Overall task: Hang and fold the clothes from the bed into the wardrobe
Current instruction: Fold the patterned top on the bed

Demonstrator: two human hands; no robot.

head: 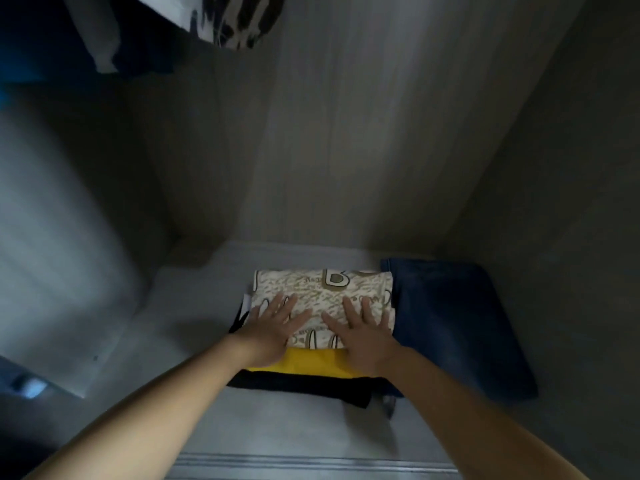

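A folded cream garment with a gold and olive print (322, 289) lies on top of a stack on the wardrobe floor (194, 306). Under it show a folded yellow piece (311, 363) and a black piece (304, 386). My left hand (273, 327) lies flat on the left half of the printed garment, fingers straight and spread. My right hand (363, 330) presses flat on its right half in the same way. Neither hand grips anything.
Folded blue jeans (453, 323) lie right beside the stack, touching it. Hanging clothes, one white with black print (214, 19) and one dark blue (145, 50), dangle at the upper left. The wardrobe's back panel (329, 133) and side walls close in; a sliding rail (311, 465) runs along the front.
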